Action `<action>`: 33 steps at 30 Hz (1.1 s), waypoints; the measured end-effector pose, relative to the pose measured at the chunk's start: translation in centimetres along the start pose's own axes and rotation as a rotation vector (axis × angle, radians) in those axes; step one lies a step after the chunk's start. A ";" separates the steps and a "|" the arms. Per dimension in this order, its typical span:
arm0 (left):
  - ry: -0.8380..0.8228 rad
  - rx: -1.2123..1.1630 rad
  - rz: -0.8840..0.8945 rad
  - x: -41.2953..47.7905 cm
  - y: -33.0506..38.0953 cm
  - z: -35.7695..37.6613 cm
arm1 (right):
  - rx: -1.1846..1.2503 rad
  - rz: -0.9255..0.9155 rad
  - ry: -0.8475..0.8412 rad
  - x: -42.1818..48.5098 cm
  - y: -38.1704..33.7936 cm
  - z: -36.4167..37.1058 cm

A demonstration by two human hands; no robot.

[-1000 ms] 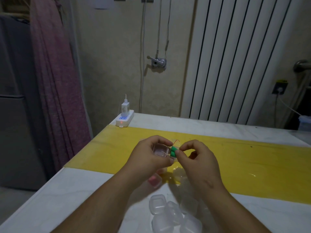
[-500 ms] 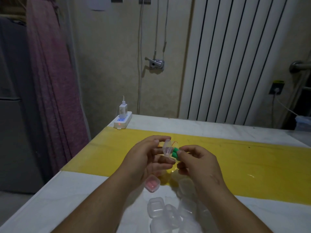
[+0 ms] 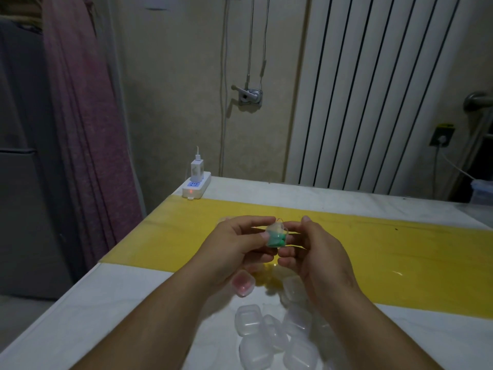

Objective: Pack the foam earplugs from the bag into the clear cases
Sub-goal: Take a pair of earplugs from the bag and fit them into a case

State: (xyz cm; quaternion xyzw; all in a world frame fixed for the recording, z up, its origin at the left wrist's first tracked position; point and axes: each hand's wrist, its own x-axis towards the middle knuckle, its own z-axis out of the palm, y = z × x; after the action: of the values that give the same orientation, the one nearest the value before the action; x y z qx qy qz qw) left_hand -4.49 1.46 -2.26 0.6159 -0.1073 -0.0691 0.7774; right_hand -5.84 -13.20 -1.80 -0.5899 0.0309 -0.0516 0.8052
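Above the yellow strip (image 3: 400,252) of the table (image 3: 128,303), in the head view, both hands meet on one small clear case (image 3: 278,231), lifted off the surface. The left hand (image 3: 240,244) pinches it from its side, forefinger over the top and thumb lower down. The right hand (image 3: 317,252) pinches the opposite side with curled fingertips. Green foam earplugs (image 3: 276,240) show through the plastic, so this looks like the closing step. Is the lid snapped home? Cannot tell from here.

To do it well, bring lid and base squarely together, check that no foam tip is caught in the seam, and press until the edges sit flush.

On the white tabletop a case with pink earplugs (image 3: 242,284) lies just below the left hand. A heap of empty clear cases (image 3: 269,335) waits nearer the person. The bag is hard to pick out beneath the hands. A power strip (image 3: 196,186) sits at the far corner, well apart.
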 end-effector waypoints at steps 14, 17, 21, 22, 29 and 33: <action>0.086 0.199 0.113 0.0 0.6 -0.6 | -0.323 -0.182 -0.060 -0.1 0.5 -0.3; 0.131 0.315 0.126 0.0 0.9 -1.1 | -0.241 -0.132 -0.032 0.1 0.3 -0.4; 0.145 0.672 0.096 0.1 0.4 -1.2 | -0.340 -0.173 0.125 0.6 0.0 -1.4; 0.102 0.781 0.090 0.1 0.2 -1.0 | -0.368 -0.181 0.142 0.6 0.0 -1.5; -0.053 1.244 0.032 -0.1 -0.9 0.1 | -0.497 -0.211 0.143 0.7 0.4 -1.5; 0.056 1.258 0.122 0.1 -1.0 0.1 | -0.664 -0.266 0.089 1.1 1.1 -1.6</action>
State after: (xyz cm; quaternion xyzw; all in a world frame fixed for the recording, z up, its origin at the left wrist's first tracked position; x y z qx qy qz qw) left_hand -4.38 1.08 -3.25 0.9494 -0.1418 0.0680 0.2718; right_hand -4.87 -14.48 -3.32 -0.8154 0.0040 -0.1688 0.5537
